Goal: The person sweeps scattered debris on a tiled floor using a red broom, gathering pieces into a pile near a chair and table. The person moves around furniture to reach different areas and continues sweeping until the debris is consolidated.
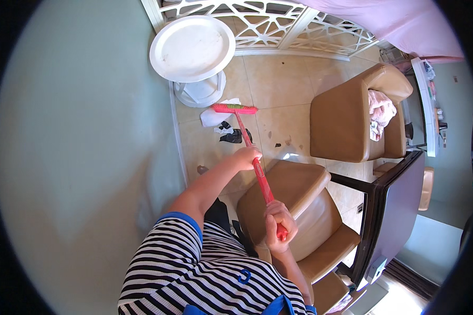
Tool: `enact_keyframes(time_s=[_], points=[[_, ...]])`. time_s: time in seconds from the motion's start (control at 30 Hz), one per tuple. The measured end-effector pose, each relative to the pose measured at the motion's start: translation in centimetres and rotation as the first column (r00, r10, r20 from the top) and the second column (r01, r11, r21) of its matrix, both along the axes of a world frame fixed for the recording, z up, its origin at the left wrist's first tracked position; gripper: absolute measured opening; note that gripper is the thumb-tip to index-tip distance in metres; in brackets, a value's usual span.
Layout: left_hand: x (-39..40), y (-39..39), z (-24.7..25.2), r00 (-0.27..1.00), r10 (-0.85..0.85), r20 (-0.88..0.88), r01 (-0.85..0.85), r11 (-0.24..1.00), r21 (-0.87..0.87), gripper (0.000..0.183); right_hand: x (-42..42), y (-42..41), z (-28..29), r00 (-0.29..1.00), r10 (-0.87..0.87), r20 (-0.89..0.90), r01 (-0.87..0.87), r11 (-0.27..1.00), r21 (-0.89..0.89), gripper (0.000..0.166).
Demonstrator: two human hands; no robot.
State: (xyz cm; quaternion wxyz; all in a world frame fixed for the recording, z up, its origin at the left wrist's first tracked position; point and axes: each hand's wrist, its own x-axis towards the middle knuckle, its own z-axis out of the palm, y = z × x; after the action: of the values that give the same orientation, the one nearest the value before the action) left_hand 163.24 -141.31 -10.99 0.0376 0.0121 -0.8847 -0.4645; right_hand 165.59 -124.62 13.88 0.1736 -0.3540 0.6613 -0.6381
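Note:
A broom point(264, 183) with a red handle slants down from me to the tiled floor. My left hand point(247, 157) grips the handle partway down, and my right hand point(280, 226) is closed around its upper end. The pink and green broom head point(235, 108) lies over crumpled white paper point(213, 118) beside the base of a white round stand. Between my left hand and the broom head are black scraps point(231, 136) and a small white piece, partly behind the handle. Another small black scrap point(278, 145) lies to their right.
A wall runs along my left. The white round-topped stand point(193, 49) is by a white lattice partition point(260, 29). Tan armchairs stand close at my right point(283, 185) and farther off point(335, 118), the latter holding pink cloth point(380, 110). A dark table point(398, 212) stands beyond.

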Motion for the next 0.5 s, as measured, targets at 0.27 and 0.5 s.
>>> enact_keyframes(time_s=[0.27,0.5], points=[[5.9,6.1,5.3,0.995,0.053,0.082,-0.063,0.989,0.137,0.022,0.3,4.2,5.1,0.993,0.049,0.108,-0.044,0.998,-0.047,0.015],[3.4,5.4,11.8,0.978,-0.059,0.201,0.071,0.996,-0.054,0.017,-1.1,5.4,8.3,0.974,-0.103,0.201,0.164,0.933,-0.319,0.023]])
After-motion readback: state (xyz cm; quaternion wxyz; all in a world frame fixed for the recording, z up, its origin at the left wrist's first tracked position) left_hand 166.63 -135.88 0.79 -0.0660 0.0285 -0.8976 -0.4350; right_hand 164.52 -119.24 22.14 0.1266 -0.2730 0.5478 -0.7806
